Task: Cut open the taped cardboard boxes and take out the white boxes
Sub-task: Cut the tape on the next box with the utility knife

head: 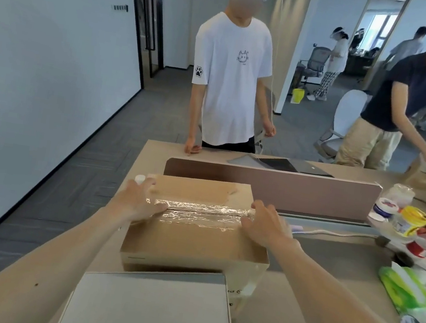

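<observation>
White box (152, 314) nearest you, taped cardboard box (196, 230) behind it
Tape seam (199, 212) runs left-right between your spread fingers: left hand (140, 200), right hand (265, 226), no cutter held

Single head-worn wide-angle view, looking forward and down from above the near table (322, 308) edge, close over both forearms, room beyond bowed by lens distortion

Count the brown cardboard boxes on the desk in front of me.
1: the brown taped cardboard box sits mid-desk under both hands. Others may be hidden out of frame.
</observation>
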